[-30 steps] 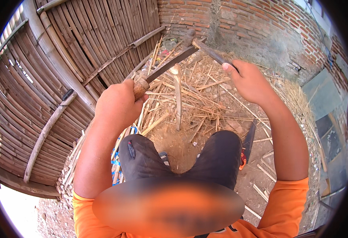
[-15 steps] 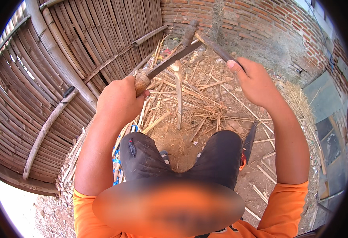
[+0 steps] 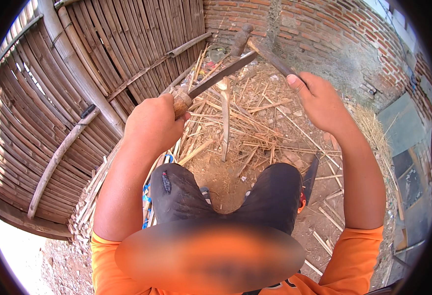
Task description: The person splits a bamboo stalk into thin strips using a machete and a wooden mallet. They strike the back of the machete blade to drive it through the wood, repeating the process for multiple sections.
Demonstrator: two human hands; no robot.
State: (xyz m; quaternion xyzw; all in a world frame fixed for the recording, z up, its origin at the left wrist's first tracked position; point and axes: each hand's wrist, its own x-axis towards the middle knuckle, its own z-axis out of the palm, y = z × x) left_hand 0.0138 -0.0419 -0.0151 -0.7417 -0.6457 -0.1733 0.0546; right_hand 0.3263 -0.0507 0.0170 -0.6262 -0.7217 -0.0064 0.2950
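Note:
My left hand [image 3: 154, 120] is closed around the wooden handle of a machete [image 3: 221, 77], whose dark blade slants away up and to the right. In my right hand [image 3: 319, 101] is the wooden handle of a hammer [image 3: 274, 57]. Its rusty metal head is over the blade's far part; whether they touch I cannot tell. Below the blade a pale split piece of wood [image 3: 226, 125] stands between my knees, its top close to the blade's edge.
Split bamboo strips [image 3: 255, 120] litter the ground ahead. A saw [image 3: 310, 179] with an orange-red handle lies beside my right knee. A bamboo slat wall [image 3: 103, 54] rises at left, a brick wall [image 3: 314, 29] at the back. Grey sheets [image 3: 398, 123] lean at right.
The machete and hammer have shifted slightly right in the picture, along with most of the scene. Both hands keep their grips, and the pale wood still stands below the blade.

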